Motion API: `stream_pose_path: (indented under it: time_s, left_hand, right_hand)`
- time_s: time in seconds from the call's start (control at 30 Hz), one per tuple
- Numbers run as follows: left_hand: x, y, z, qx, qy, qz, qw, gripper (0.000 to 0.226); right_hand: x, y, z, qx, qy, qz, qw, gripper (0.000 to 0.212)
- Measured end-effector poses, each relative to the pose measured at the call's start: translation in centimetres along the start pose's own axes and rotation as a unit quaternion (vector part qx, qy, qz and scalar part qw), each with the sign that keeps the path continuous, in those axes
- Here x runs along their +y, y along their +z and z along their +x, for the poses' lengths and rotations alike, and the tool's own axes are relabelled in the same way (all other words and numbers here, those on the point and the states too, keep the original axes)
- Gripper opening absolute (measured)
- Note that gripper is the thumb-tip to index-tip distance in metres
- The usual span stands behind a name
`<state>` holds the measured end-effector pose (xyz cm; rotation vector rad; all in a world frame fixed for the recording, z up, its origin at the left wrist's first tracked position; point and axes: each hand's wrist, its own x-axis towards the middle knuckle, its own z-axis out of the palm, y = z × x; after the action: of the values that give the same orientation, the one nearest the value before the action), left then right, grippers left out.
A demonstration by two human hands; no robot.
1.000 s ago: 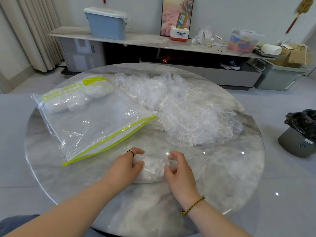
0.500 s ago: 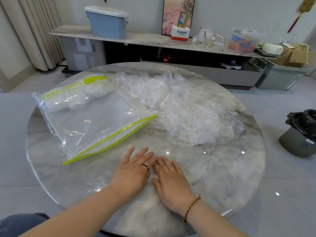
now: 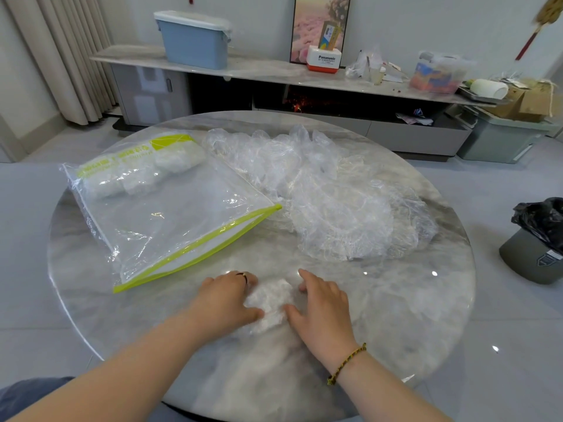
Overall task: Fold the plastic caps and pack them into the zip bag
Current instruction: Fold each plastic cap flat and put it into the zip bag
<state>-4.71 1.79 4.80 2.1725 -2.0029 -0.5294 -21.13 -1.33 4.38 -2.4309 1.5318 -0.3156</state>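
A folded plastic cap point(image 3: 269, 300), squeezed into a small white bundle, is grasped from both sides: the left hand point(image 3: 224, 301) is curled around its left edge with the thumb tucked under the near side, and the right hand point(image 3: 324, 309) is curled around its right edge, thumb against the bundle. A ring point(image 3: 244, 277) is worn on the left hand and a braided bracelet point(image 3: 345, 363) on the right wrist. The bundle is pressed onto the near part of the round marble table point(image 3: 411, 330).

Just beyond the left hand, the zip bag point(image 3: 170, 214) is laid flat, its green zipper edge turned toward the hands. Several folded caps point(image 3: 179, 156) are seen at the bag's far end. To the right of the bag, touching its corner, a pile of loose clear caps point(image 3: 335, 202) is spread over the tabletop.

Behind the table, 1 blue bin point(image 3: 195, 41) and a Panasonic box point(image 3: 323, 59) are set on a long sideboard point(image 3: 274, 73). A waste bin point(image 3: 539, 248) with a black liner is placed on the floor at right.
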Motion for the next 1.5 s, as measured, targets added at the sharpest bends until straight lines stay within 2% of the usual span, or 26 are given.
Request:
stream_pose_path:
  time_s: [0.07,0.13,0.23,0.3,0.37,0.43,0.5,0.57,0.63,0.67,0.73,0.83,0.87,0.93,0.97,1.0,1.03,1.13,1.23,1.27,1.33,1.43,1.5]
  left_hand:
    - [-0.5,-0.4,-0.2,-0.013,-0.027,-0.053,0.998,0.034]
    - [-0.8,-0.5,-0.4,-0.016,-0.041,-0.081,0.996,0.023]
    - [-0.7,-0.8,-0.5,-0.009,-0.057,-0.138,0.989,0.029]
    - [-0.5,-0.8,-0.4,0.022,-0.067,-0.21,0.975,0.031]
    - [-0.2,-0.7,-0.3,0.06,-0.067,-0.282,0.955,0.031]
    - [0.1,-0.6,-0.2,0.092,-0.066,-0.35,0.93,0.03]
    - [0.5,-0.6,-0.3,0.091,-0.067,-0.423,0.899,0.024]
    - [0.8,-0.5,-0.6,0.085,-0.07,-0.513,0.852,0.018]
    - [0.9,-0.5,-0.9,0.079,-0.078,-0.563,0.819,0.018]
    - [0.8,-0.6,-0.9,0.078,-0.078,-0.566,0.817,0.018]
    - [0.2,-1.3,-0.9,0.074,-0.067,-0.54,0.836,0.021]
    - [-1.7,-2.9,-1.0,0.101,-0.051,-0.449,0.887,0.027]
    - [-2.4,-3.3,-1.2,0.133,-0.049,-0.403,0.904,0.023]
    - [-4.2,-3.9,-1.8,0.246,-0.045,-0.218,0.943,0.007]
    - [-5.4,-4.0,-1.9,0.293,-0.037,-0.124,0.947,0.005]
    - [-6.4,-3.8,-2.1,0.307,-0.027,-0.053,0.95,0.005]
    - [-7.3,-3.6,-2.1,0.294,-0.022,0.004,0.956,0.003]
    - [-8.1,-3.9,-2.1,0.185,-0.037,0.089,0.978,0.026]
    - [-8.9,-3.1,-1.9,0.205,0.018,0.159,0.966,0.051]
    - [-8.9,-3.0,-1.9,0.22,0.025,0.16,0.962,0.05]
    - [-9.2,-2.5,-2.1,0.279,0.053,0.175,0.943,0.03]
    - [-9.2,-2.5,-2.6,0.278,0.06,0.176,0.942,0.041]
    - [-9.3,-2.5,-2.5,0.298,0.046,0.199,0.932,0.034]
  right_hand:
    - [-0.1,-0.3,0.0,-0.027,0.016,0.054,0.998,0.053]
    - [-0.4,0.0,-0.1,-0.009,0.043,0.142,0.989,0.049]
    - [-1.0,-0.2,0.0,-0.025,0.119,0.313,0.942,0.048]
    - [-1.3,-0.3,0.2,-0.04,0.159,0.381,0.91,0.05]
    - [-1.8,-0.4,0.3,-0.048,0.198,0.48,0.853,0.056]
    - [-2.2,-0.7,0.3,-0.059,0.234,0.589,0.771,0.061]
    - [-2.4,-0.8,0.4,-0.064,0.253,0.678,0.687,0.064]
    - [-2.7,-0.8,0.7,-0.083,0.243,0.727,0.637,0.05]
    - [-3.3,-0.9,1.0,-0.116,0.205,0.715,0.658,0.015]
    - [-3.4,-0.6,1.3,-0.113,0.196,0.695,0.682,0.011]
    - [-3.9,-0.2,2.0,-0.087,0.197,0.661,0.718,0.018]
    - [-4.2,0.5,3.1,-0.046,0.208,0.629,0.747,0.021]
    - [-4.1,0.7,3.3,-0.04,0.21,0.621,0.754,0.022]
    - [-4.0,1.0,3.7,-0.029,0.208,0.603,0.77,0.024]
    - [-4.2,1.0,3.9,-0.027,0.205,0.594,0.778,0.025]
    - [-4.3,1.0,4.1,-0.025,0.203,0.585,0.785,0.025]
    - [-4.4,1.1,4.3,-0.022,0.201,0.576,0.792,0.024]
    - [-4.6,1.2,4.8,-0.008,0.198,0.559,0.805,0.024]
    - [-4.8,1.3,5.1,-0.001,0.192,0.558,0.807,0.024]
    - [-4.9,1.2,5.1,0.002,0.19,0.559,0.807,0.024]
    - [-5.1,1.2,5.3,0.001,0.184,0.565,0.804,0.024]
    - [-5.4,1.0,5.3,-0.01,0.171,0.57,0.804,0.022]
    - [-5.4,0.9,5.2,-0.012,0.166,0.565,0.808,0.021]
